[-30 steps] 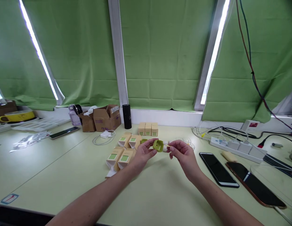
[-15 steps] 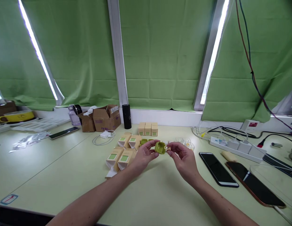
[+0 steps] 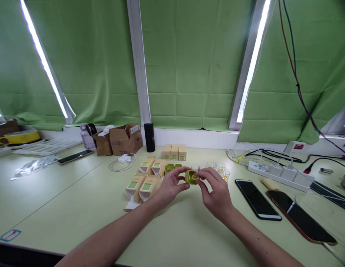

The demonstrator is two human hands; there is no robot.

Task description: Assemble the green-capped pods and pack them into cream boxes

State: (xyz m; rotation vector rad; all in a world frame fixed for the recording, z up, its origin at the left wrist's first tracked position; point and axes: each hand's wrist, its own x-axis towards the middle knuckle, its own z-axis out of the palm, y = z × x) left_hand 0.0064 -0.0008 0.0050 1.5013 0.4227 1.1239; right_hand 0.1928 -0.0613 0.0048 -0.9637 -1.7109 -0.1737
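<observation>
Head view: table (image 3: 78, 207) broad, boxes (image 3: 144, 178) left, phones (image 3: 257, 200) right. Above it, left hand (image 3: 169, 187) pinching green case (image 3: 191, 177); right hand (image 3: 217, 191) fingertips on its insert. Likely risk: slip, insert dropping among boxes.

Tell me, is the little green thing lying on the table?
No, both hands, the left hand and right hand, hold the green piece up above the table.
</observation>
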